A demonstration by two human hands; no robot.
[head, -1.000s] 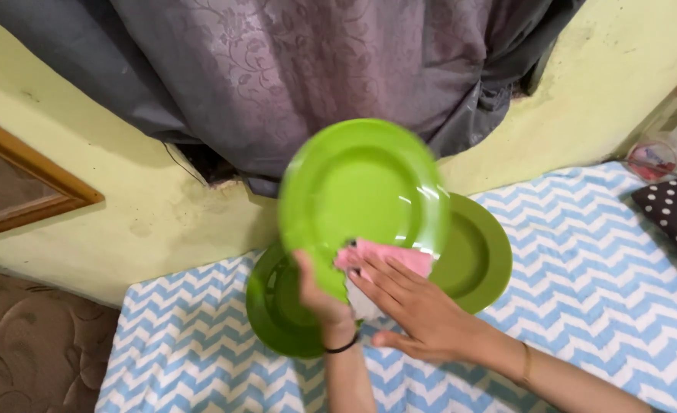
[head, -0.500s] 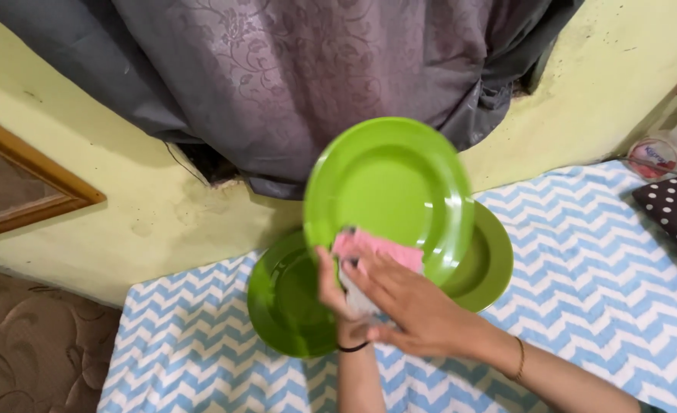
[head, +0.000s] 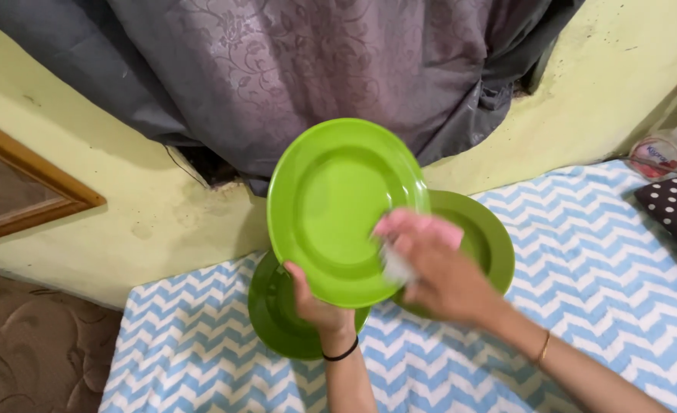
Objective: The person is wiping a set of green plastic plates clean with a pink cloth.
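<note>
The raised green plate point(head: 338, 210) has swung back left, and the right hand point(head: 434, 271) with its pink cloth point(head: 422, 229) has slid to the plate's right rim. The left hand point(head: 315, 306) grips the plate's lower edge. Two more green plates point(head: 483, 245) lie behind the hands on the striped cloth point(head: 606, 252).

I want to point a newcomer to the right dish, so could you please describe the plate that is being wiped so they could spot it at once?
Start at the blue-and-white zigzag cloth below the grey curtain. Three green plates sit at its far edge; the lifted plate is the one you want. Unlike the two lying flat, it is tilted in the air, gripped at its lower rim by the left hand, with the right hand pressing a pink cloth against it.
</note>
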